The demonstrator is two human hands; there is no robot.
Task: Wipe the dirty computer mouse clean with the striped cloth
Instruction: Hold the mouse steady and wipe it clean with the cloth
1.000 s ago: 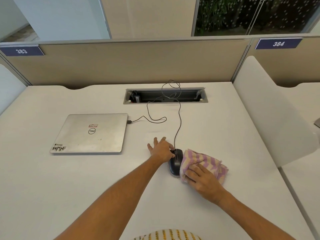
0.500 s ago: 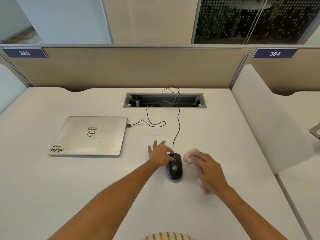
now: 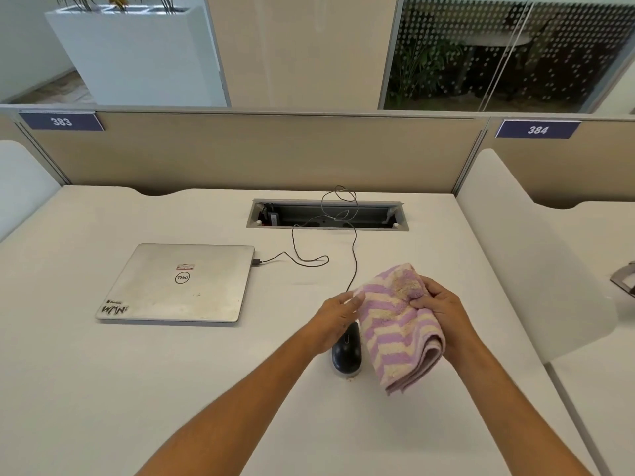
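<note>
Raised off the desk (image 3: 103, 389) since the previous frame, the striped cloth (image 3: 395, 324) hangs folded between both hands. I read the right hand (image 3: 436, 310) pinching its upper edge — fingers closed on fabric; left hand (image 3: 338, 317) open, fingertips touching the cloth. Mouse (image 3: 346, 352) sits on the desk beneath, just beside the cloth.

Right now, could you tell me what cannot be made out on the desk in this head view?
- Mouse: front end hidden by the left hand; remaining dirt too small to judge.
- Striped cloth: underside out of sight; far corner covered by the right hand.
- Cable tray: contents dark and too small.
- Laptop: sticker text too small.
</note>
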